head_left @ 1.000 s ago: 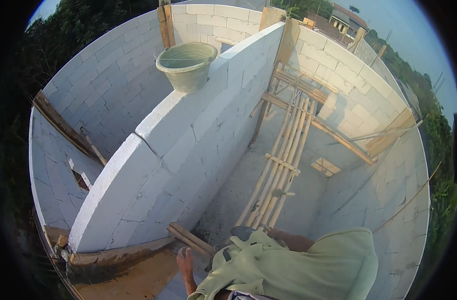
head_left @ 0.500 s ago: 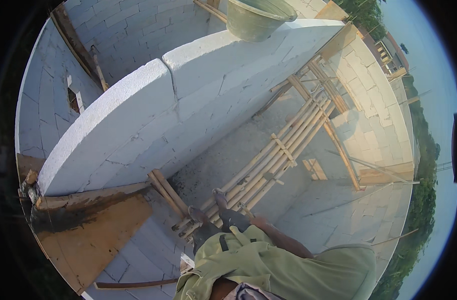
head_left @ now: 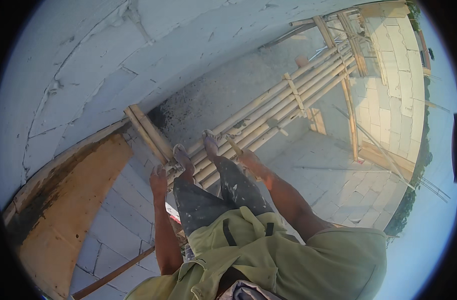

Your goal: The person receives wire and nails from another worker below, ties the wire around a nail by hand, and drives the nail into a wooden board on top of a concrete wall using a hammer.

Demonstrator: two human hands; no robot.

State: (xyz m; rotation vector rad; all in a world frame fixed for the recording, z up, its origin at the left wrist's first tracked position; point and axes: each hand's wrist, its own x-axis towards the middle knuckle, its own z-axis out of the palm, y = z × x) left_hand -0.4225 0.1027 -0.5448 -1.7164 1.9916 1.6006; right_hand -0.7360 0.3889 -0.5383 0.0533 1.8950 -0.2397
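Note:
My left hand (head_left: 159, 181) hangs beside the near ends of the bamboo poles (head_left: 268, 117), close to two upright wooden posts (head_left: 149, 134). Its foreshortened fingers look loosely apart, with nothing visible in them. On the other side of my legs, my right hand (head_left: 250, 163) is closed on a short, light wooden-looking piece (head_left: 233, 145), which points toward the poles. What kind of piece it is does not show clearly. Both my feet (head_left: 210, 141) stand on the bundled poles, in dusty dark trousers (head_left: 238, 186).
A pale block wall (head_left: 138, 60) rises on the left. Below it is a stained plywood panel (head_left: 73, 200). Crosspieces (head_left: 294, 93) hold the poles together over a grey floor (head_left: 208, 95) lower down. Braces (head_left: 349, 115) and another block wall (head_left: 396, 100) stand right.
The view has tipped downward, so the bucket and wall top are out of sight. My left hand has come into view. My right arm reaches farther out from my body.

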